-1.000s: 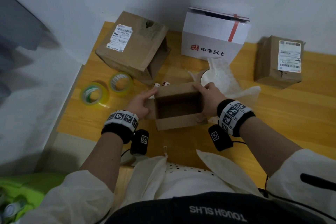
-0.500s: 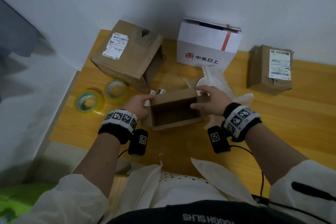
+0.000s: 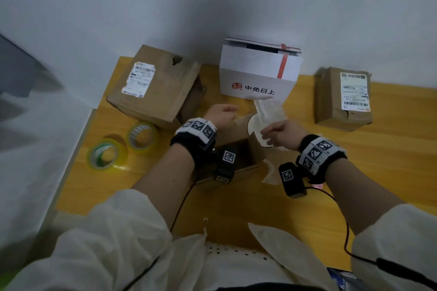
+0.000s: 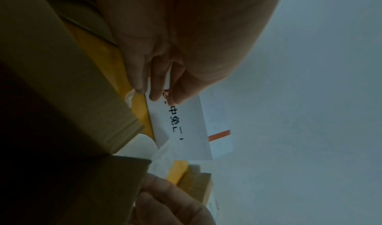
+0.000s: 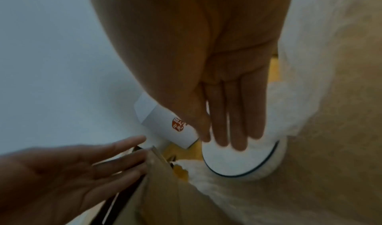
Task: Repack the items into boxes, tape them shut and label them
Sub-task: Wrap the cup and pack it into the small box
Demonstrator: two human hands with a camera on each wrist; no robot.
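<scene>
Yellow surface [image 3: 390, 149] carries my small open box [image 3: 238, 149], empty, between my hands. Right hand [image 3: 281, 134] flat above the white round item [image 5: 237, 159]; left hand [image 3: 220, 113] relaxed. Packing, taping, labelling remain.

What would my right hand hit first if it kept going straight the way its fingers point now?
Most likely the round white item in its white wrapping: your right hand has straight fingers pointing at its top. The white printed box lies beyond; depth is unclear.

Head overhead — wrists close, low
</scene>
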